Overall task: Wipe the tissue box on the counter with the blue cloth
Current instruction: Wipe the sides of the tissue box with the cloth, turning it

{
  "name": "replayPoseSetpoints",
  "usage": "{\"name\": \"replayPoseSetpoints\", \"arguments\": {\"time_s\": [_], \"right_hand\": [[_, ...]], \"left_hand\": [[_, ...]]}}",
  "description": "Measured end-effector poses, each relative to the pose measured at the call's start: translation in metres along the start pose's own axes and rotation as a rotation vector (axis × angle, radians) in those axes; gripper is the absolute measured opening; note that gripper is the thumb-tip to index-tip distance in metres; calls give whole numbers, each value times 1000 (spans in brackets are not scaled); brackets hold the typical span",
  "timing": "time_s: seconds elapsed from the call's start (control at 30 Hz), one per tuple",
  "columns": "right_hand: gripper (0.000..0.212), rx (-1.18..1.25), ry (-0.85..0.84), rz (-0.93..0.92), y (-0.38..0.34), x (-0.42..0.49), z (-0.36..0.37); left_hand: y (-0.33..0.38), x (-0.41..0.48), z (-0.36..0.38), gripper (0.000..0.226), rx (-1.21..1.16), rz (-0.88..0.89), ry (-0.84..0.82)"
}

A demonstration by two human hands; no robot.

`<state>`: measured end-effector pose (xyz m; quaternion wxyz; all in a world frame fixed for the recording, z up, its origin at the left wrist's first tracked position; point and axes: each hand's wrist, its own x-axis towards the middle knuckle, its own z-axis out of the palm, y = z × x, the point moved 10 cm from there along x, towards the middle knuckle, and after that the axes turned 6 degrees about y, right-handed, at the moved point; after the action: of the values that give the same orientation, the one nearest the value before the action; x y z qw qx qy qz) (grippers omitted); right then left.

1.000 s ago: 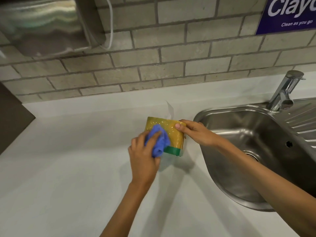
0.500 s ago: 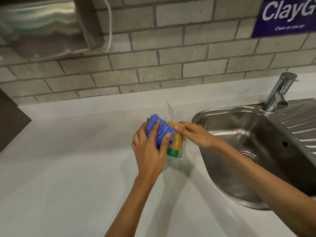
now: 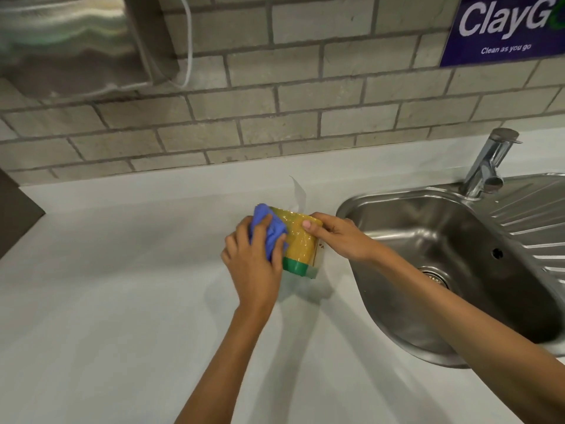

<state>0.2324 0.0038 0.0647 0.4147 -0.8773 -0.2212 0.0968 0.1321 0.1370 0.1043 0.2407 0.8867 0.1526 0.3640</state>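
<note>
A yellow tissue box (image 3: 301,244) with a green band at its base stands on the pale counter (image 3: 122,301), just left of the sink. A white tissue (image 3: 298,192) sticks up from its top. My left hand (image 3: 252,264) presses a bunched blue cloth (image 3: 269,232) against the box's upper left corner and front face. My right hand (image 3: 333,235) grips the box's right side, thumb on the top front edge. The box's left side is hidden behind the cloth and my left hand.
A steel sink (image 3: 452,255) with a tap (image 3: 489,163) and a ribbed drainer lies to the right. A brick wall (image 3: 275,102) runs along the back, with a metal dispenser (image 3: 70,41) upper left and a blue sign (image 3: 504,29) upper right. A dark panel (image 3: 15,215) stands at the far left.
My left hand has slid the blue cloth from the lower front of the box up and leftward to its top left corner. My right hand has kept its hold on the box.
</note>
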Motion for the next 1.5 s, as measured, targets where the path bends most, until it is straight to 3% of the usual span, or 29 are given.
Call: {"name": "replayPoseSetpoints", "arguments": {"time_s": [0.1, 0.17, 0.33, 0.43, 0.57, 0.73, 0.97, 1.03, 1.2, 1.33, 1.43, 1.5], "right_hand": [[27, -10, 22, -5, 3, 1, -2], [25, -13, 14, -19, 2, 0, -1], [24, -116, 23, -46, -7, -1, 6], [45, -240, 103, -77, -17, -7, 9], [57, -458, 226, -130, -36, -17, 24], [67, -726, 226, -160, -41, -28, 69], [65, -910, 211, -126, -33, -27, 96], [68, -985, 278, -90, -40, -30, 89], [80, -561, 196, -57, -41, -42, 85], [53, 65, 153, -49, -32, -70, 47], [55, -82, 287, -184, -16, -75, -10], [75, -290, 191, -220, 4, -65, -18]], "left_hand": [[29, -21, 6, 38, 42, 231, -37], [20, -28, 1, 38, 58, 270, -22], [-27, -7, -7, 37, -29, -82, 19], [-39, -6, -6, 38, -107, -192, 33], [-74, -13, -4, 32, -336, -411, 56], [-117, -43, 24, 28, -510, -734, -96], [-141, -59, 50, 12, -591, -924, -196], [-143, -60, 55, 15, -618, -958, -200], [-147, -61, 59, 22, -680, -1005, -223], [-168, -76, 43, 33, -694, -1075, -170], [-179, -96, 29, 35, -729, -1089, -160], [-175, -106, 25, 33, -758, -1073, -182]]}}
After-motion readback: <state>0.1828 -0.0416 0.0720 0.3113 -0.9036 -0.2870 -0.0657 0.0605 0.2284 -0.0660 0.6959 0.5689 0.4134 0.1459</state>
